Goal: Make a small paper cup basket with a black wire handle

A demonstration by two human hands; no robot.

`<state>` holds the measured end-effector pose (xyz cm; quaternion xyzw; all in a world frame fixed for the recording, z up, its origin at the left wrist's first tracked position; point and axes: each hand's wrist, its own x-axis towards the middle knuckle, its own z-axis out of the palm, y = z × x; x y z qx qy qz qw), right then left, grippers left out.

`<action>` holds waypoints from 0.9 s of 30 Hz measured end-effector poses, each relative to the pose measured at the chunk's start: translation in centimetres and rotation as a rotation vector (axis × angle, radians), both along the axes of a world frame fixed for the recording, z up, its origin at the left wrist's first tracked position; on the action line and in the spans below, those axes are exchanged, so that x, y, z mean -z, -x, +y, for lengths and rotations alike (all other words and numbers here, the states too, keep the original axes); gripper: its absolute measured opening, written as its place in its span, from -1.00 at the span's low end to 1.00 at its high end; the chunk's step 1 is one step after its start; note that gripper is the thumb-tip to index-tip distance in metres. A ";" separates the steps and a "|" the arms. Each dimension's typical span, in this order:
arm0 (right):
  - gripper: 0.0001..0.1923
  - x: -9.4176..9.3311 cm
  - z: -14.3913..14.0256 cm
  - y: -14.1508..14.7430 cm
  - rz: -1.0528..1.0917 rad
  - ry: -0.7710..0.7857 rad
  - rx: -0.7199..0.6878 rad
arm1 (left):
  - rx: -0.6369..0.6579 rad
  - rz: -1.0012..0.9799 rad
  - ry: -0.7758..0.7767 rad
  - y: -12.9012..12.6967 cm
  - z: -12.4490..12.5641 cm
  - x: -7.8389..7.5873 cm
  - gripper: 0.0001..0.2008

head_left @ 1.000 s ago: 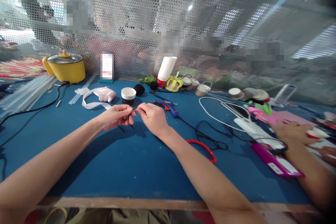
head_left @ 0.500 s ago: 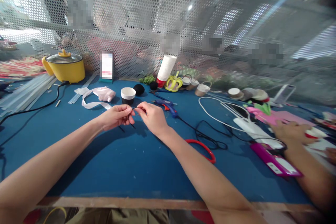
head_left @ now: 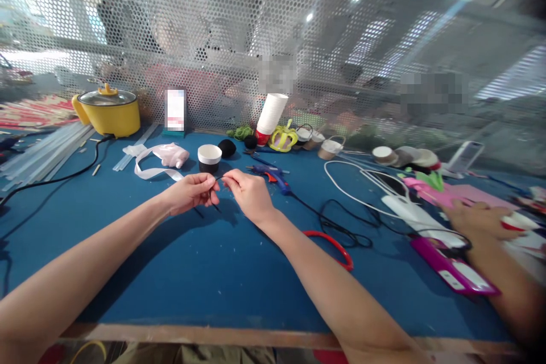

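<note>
Both hands pinch a thin black cord [head_left: 220, 177] above the blue tabletop. My left hand [head_left: 191, 192] is closed on it between thumb and fingers, and loose dark ends hang below that hand. My right hand [head_left: 251, 198] grips the cord a short way to the right, fingertips pressed together. Just behind the hands stands a small paper cup [head_left: 209, 154], white above and black below. A black fuzzy ball-like piece [head_left: 227, 148] lies beside the cup. To the right of my right hand rests a blue glue gun [head_left: 279, 180].
A yellow electric pot [head_left: 111, 116] and clear glue sticks [head_left: 46, 151] are at left. White ribbon [head_left: 149, 171] lies behind my left hand. At right are a red ring [head_left: 336, 247], a purple power strip [head_left: 452, 267] and another person's hand [head_left: 482, 219]. Stacked cups [head_left: 272, 114] lean by the mesh.
The view has shifted slightly. A short length of black cord now shows more clearly between my hands, which are a little farther apart.
</note>
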<state>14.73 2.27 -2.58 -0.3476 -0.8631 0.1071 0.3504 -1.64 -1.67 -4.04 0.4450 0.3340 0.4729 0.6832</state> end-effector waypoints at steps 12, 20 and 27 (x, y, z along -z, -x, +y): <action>-0.74 0.3 0.2 1.2 0.786 1.187 -0.249 | -0.284 -0.263 -0.037 0.1 0.6 0.2 -0.90; -0.72 0.8 0.5 1.5 0.971 1.229 -0.262 | -0.296 -0.255 -0.048 -0.6 0.3 0.2 -0.95; -0.70 0.2 0.6 0.7 0.682 0.987 -0.282 | -0.235 -0.175 -0.058 0.3 0.5 0.1 -0.80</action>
